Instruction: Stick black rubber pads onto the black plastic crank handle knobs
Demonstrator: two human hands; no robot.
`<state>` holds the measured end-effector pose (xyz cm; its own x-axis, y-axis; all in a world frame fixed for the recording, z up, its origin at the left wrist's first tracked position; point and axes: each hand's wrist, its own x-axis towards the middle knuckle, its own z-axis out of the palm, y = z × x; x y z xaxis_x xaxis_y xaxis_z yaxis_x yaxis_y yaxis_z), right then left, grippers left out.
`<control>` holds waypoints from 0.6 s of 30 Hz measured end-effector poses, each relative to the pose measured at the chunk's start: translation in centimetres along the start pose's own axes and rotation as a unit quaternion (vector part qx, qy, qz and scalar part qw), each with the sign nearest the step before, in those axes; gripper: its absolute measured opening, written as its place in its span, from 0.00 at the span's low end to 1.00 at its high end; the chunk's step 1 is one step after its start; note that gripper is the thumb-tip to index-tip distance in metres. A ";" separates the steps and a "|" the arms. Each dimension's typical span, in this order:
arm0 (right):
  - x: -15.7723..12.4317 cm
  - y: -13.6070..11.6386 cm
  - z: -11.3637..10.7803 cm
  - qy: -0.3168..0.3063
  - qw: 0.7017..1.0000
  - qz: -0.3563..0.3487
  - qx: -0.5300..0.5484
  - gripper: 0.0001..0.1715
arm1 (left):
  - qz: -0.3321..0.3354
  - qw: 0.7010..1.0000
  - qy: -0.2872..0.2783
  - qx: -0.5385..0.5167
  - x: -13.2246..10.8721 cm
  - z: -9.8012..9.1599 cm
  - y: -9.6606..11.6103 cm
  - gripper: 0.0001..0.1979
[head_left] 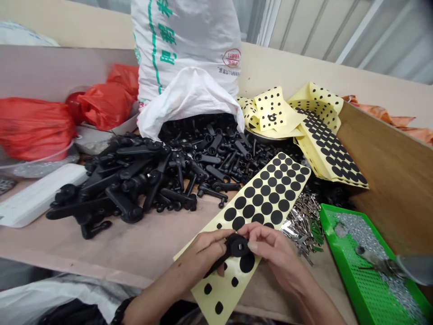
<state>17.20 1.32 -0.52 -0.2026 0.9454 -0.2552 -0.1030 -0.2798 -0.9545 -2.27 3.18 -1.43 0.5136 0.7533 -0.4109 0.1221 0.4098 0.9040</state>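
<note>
Low in the middle of the head view, my left hand (203,250) is closed around a black plastic crank handle (237,247). Its round end points up and shows a small slot with something shiny in it. My right hand (270,243) pinches the right edge of that round end between thumb and fingers; whether a thin sticker is also between them I cannot tell. Under both hands lies a yellow sheet (221,280) of round black stickers, with large dots on its far part and some small dots nearer me.
Black handles (125,180) pile up at left, before a white sack (189,45) spilling more. Metal clips (304,221) lie right of the sheet. A green tray (365,271) holds small metal bits and a tool (382,262). More sticker sheets (331,144) stand behind; red bags (34,128) sit left.
</note>
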 end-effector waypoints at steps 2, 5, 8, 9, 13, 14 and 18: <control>0.0 0.0 0.0 0.001 1.000 -0.002 -0.007 0.10 | -0.003 1.000 0.001 -0.003 -0.1 0.0 -0.1 0.19; 0.0 0.0 0.1 0.000 1.000 -0.004 -0.013 0.10 | -0.001 1.000 0.002 0.010 -0.1 0.0 -0.1 0.19; -0.1 0.0 0.2 0.005 1.000 -0.003 -0.025 0.11 | 0.001 1.000 0.005 0.027 -0.1 0.1 0.0 0.20; -0.1 0.0 0.2 0.006 1.000 -0.007 -0.030 0.11 | 0.003 0.999 0.005 0.031 -0.1 0.1 0.0 0.20; 0.0 0.2 0.1 0.004 0.999 -0.021 -0.048 0.10 | 0.017 0.998 0.006 0.055 -0.1 0.1 0.0 0.20; 0.1 0.2 0.1 0.004 0.999 -0.022 -0.049 0.10 | 0.021 0.998 0.007 0.060 -0.1 0.1 0.0 0.21; 0.1 0.3 0.2 0.006 0.998 -0.026 -0.048 0.11 | 0.037 0.996 0.010 0.080 -0.2 0.2 0.1 0.20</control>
<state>16.91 1.30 -0.79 -0.1885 0.9602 -0.2062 -0.0191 -0.2135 -0.9768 -2.18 2.90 -1.22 0.5096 0.7893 -0.3425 0.2193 0.2658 0.9388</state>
